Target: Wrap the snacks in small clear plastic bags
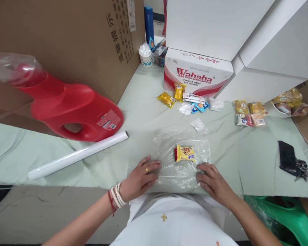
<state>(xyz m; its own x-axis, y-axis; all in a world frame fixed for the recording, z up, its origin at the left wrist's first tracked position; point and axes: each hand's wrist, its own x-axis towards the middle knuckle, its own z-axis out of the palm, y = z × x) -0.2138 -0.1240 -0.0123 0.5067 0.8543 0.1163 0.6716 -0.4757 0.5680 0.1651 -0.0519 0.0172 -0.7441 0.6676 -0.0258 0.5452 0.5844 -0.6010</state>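
On the near edge of the desk (pixel 133 112), draped in pale green cloth, one yellow snack packet (pixel 184 153) lies inside a clear plastic bag (pixel 182 141). Left hand (pixel 141 177) and right hand (pixel 213 181) press flat, fingers spread, on its near corners. Far snacks blur; one red jug (pixel 74 107) left, neck cut off.

Bystander items on the pale green table cover (pixel 133 112)

A red detergent jug (pixel 74 109) lies on its side at the left, against a brown cardboard box (pixel 66 37); a white paper roll (pixel 78 155) lies just in front of the jug. At the rear stand a Wahaha carton (pixel 195 73), a paper cup (pixel 146 58) and a blue bottle (pixel 149 23). Yellow snack packets (pixel 172 95) lie loose near the carton, with more wrapped snacks (pixel 248 113) to the right. A black phone (pixel 286 154) with keys (pixel 303 171) lies at the right edge.
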